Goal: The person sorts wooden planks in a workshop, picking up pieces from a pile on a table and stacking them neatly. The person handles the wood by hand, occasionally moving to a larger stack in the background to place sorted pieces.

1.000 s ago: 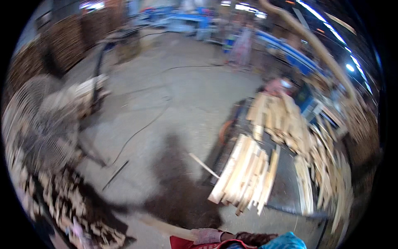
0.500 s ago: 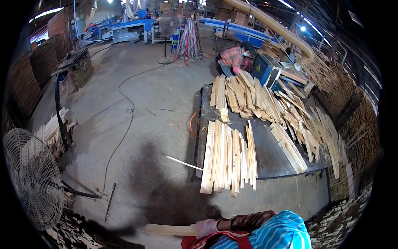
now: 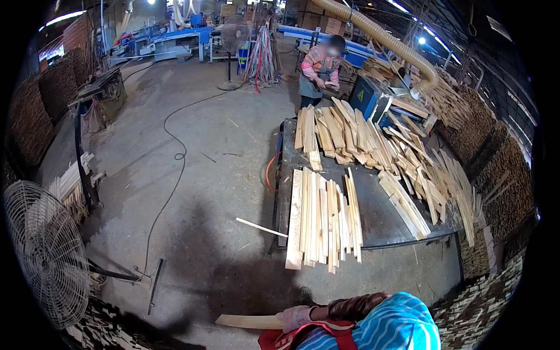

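Observation:
My right hand (image 3: 296, 318), in a pale pinkish glove, is closed around one end of a flat wooden board (image 3: 248, 321) at the bottom of the head view. The board points left, low over the floor. A dark brown sleeve cover and a turquoise striped sleeve (image 3: 402, 321) run back from this hand, above a red apron (image 3: 274, 339). My left hand does not show. Ahead of me, a row of narrow wooden strips (image 3: 318, 219) lies on a dark metal table (image 3: 379, 227), with some ends past its near edge.
A jumbled heap of boards (image 3: 350, 134) covers the table's far side, beside a blue machine cabinet (image 3: 366, 96). A co-worker (image 3: 319, 70) stands behind it. At left are a wire-cage fan (image 3: 44, 256) and a cable (image 3: 169, 131) across the floor. One strip (image 3: 259, 226) juts from the table's left side.
The co-worker has risen from bending over the heap and now stands with both hands together in front. The board in my right hand has shifted slightly right.

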Motion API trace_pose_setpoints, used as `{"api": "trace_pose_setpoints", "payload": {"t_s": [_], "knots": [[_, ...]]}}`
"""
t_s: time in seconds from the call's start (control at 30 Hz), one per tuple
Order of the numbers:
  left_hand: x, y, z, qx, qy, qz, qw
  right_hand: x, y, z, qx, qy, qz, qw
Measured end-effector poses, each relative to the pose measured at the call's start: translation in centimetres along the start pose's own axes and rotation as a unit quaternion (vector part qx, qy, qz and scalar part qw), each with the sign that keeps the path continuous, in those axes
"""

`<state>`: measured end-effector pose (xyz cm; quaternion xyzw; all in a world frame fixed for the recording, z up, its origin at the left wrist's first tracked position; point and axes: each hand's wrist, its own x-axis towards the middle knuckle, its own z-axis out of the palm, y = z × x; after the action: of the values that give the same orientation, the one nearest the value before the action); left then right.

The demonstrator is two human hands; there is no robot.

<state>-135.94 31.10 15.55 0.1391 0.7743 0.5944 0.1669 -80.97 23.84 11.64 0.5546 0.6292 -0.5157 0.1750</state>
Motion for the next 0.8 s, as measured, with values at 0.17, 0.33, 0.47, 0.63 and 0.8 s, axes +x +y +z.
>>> {"api": "trace_pose_setpoints", "payload": {"t_s": [0.17, 0.33, 0.47, 0.63, 0.8], "knots": [[-0.9, 0.1, -0.6, -0.032, -0.002, -0.003, 0.999, 0.2, -0.6, 0.2, 0.005, 0.007, -0.021, 1.0], [-2.5, 0.1, -0.6, -0.067, -0.014, 0.002, 0.998, -0.6, -1.8, -0.7, -0.013, 0.001, -0.019, 1.0], [-5.2, 0.4, 0.1, -0.116, -0.038, 0.004, 0.993, -1.6, -1.9, -1.2, -0.014, -0.008, -0.019, 1.0], [-8.8, -4.4, 4.2, -0.527, -0.263, -0.196, 0.784, -1.8, 0.5, 1.7, -0.002, 0.113, -0.116, 0.987], [-15.2, -6.2, 14.8, -0.292, -0.333, -0.228, 0.867, -4.0, 1.7, 0.3, 0.048, 0.105, -0.123, 0.986]]}}
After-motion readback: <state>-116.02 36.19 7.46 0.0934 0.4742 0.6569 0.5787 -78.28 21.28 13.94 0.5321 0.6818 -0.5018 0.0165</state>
